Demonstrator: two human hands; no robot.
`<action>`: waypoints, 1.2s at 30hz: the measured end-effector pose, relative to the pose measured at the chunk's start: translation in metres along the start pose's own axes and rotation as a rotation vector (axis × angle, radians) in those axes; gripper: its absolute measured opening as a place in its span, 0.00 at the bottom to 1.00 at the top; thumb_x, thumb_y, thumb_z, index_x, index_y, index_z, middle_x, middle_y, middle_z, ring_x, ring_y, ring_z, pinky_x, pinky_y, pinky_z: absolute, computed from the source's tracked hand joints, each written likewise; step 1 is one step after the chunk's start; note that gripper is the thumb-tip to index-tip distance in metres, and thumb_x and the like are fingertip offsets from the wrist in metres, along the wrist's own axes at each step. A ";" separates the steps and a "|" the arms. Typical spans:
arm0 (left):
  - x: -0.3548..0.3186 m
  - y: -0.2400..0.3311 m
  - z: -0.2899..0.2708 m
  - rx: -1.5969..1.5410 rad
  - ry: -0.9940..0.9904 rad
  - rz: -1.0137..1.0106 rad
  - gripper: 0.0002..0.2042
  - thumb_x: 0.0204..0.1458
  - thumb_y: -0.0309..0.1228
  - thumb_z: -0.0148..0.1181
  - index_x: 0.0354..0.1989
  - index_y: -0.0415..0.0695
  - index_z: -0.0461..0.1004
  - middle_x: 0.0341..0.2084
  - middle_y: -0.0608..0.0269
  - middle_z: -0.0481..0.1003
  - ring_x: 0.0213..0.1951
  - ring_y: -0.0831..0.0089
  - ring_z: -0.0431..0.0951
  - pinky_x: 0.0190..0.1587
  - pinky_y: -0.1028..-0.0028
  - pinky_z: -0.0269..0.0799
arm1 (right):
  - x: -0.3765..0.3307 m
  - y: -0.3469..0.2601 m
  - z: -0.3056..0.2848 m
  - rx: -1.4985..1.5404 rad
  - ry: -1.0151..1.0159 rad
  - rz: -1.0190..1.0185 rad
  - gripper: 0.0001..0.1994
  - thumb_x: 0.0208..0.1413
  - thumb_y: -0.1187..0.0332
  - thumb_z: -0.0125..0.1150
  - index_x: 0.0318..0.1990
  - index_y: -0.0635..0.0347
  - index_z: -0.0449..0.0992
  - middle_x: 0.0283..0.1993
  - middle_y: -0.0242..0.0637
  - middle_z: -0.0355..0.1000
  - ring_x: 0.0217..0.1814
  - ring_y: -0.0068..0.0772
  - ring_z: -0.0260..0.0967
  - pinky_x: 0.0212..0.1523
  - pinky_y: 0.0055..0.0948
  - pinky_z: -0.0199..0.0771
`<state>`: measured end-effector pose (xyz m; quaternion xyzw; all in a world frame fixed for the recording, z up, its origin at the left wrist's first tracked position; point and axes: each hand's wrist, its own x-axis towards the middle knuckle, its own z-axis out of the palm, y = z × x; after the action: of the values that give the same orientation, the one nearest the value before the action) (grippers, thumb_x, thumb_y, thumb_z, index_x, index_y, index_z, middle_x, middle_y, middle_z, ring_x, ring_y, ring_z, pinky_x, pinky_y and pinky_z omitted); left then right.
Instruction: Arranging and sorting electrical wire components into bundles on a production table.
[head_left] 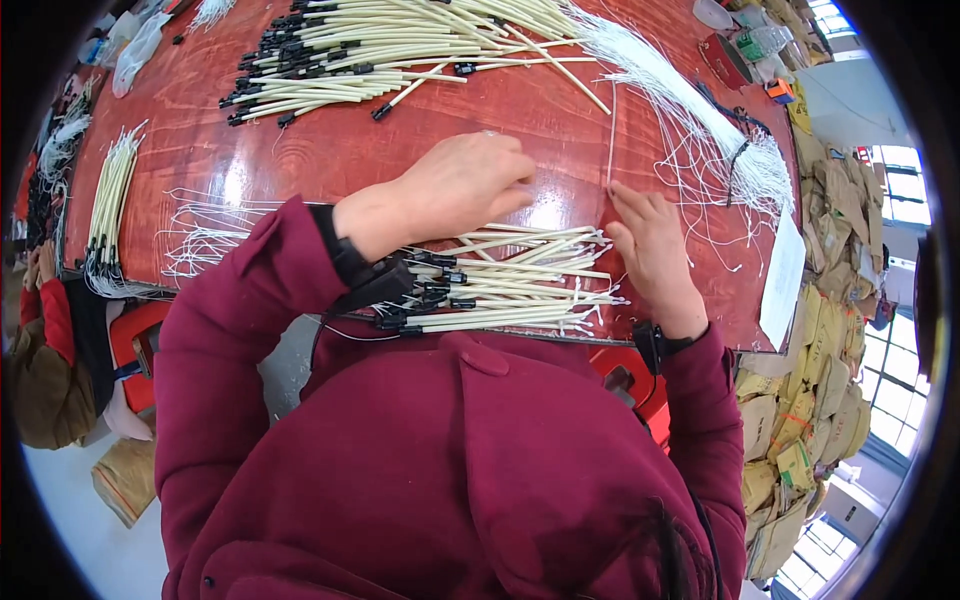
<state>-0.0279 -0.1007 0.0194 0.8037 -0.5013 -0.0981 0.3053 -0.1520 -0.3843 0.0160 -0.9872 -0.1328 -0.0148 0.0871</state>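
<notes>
My right hand (650,240) pinches the lower end of a thin white cord (612,135) between its fingertips; the cord runs straight up the table from there. To its left, my left hand (465,185) hovers above the wood with bent fingers, the thumb and forefinger apart and nothing visible between them. Below both hands, near the table's front edge, lies a bundle of cream-coloured tubes (520,275) with black connectors at their left ends and white cord tips at their right. A large pile of similar tubes (400,50) covers the far side.
A tied hank of white cords (735,150) spreads over the right of the red table (330,140), beside a white paper sheet (783,280). Loose white cords (205,240) and another tube bundle (115,200) lie at left. A person (55,350) sits far left. Sacks (815,370) stack at right.
</notes>
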 end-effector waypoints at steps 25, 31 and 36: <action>0.067 0.009 0.047 0.047 -0.170 0.103 0.07 0.56 0.29 0.55 0.38 0.39 0.73 0.40 0.50 0.78 0.39 0.50 0.80 0.38 0.55 0.75 | -0.034 0.004 0.008 0.192 0.003 -0.063 0.37 0.68 0.41 0.36 0.61 0.69 0.73 0.68 0.44 0.68 0.67 0.50 0.62 0.68 0.45 0.56; 0.068 -0.027 0.025 -0.012 0.093 0.142 0.06 0.56 0.29 0.58 0.34 0.38 0.75 0.29 0.49 0.78 0.37 0.51 0.80 0.38 0.57 0.74 | -0.035 0.016 0.011 0.092 0.089 -0.005 0.34 0.66 0.44 0.44 0.62 0.69 0.71 0.70 0.43 0.65 0.66 0.49 0.62 0.66 0.44 0.59; 0.088 -0.045 -0.003 -0.052 0.212 0.075 0.08 0.56 0.31 0.61 0.35 0.38 0.77 0.30 0.49 0.78 0.36 0.53 0.79 0.38 0.60 0.73 | -0.036 0.020 0.015 0.070 0.127 0.029 0.31 0.64 0.49 0.53 0.63 0.69 0.71 0.71 0.42 0.64 0.65 0.49 0.62 0.66 0.43 0.60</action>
<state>0.0491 -0.1613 0.0081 0.7821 -0.4931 -0.0138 0.3808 -0.1819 -0.4096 -0.0039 -0.9825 -0.1129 -0.0715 0.1300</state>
